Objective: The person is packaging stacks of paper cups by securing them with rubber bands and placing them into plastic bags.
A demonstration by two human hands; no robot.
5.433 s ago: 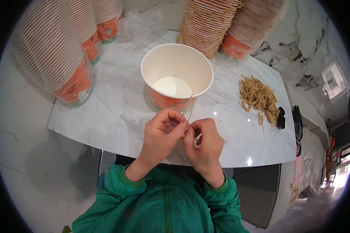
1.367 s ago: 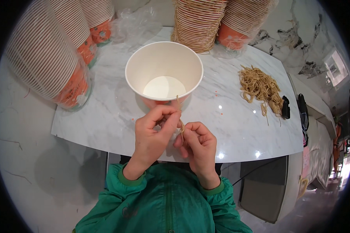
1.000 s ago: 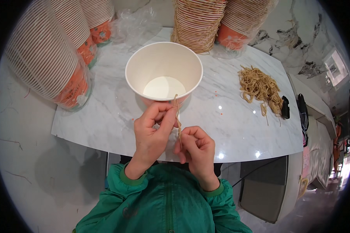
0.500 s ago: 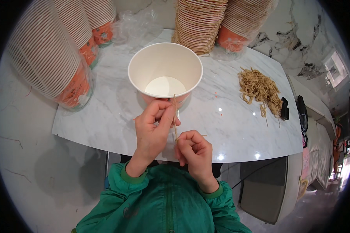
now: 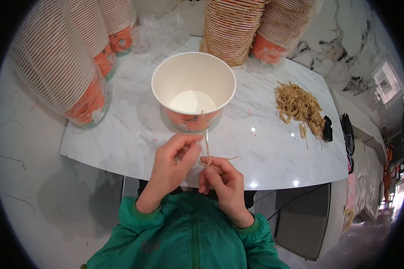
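The left hand (image 5: 169, 164) has come nearer, fingers loosened beside the cord (image 5: 207, 150); the right hand (image 5: 226, 181) pinches it between fingers.

White marbled tabletop (image 5: 274, 163), black-veined pale wall (image 5: 352, 40), floor (image 5: 363, 244), bright light (image 5: 400, 188) far right

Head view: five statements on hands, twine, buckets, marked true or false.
1. The bare right hand pinches a thin tan twine strand. True.
2. The round orange paper bucket with the white interior lies on its side. False: it stands upright.
3. The tangled tan twine pile lies right of that bucket. True.
4. The bare left hand is inside that bucket. False: it is outside, near the strand.
5. The far-left stack of orange paper buckets is wrapped in clear plastic. True.
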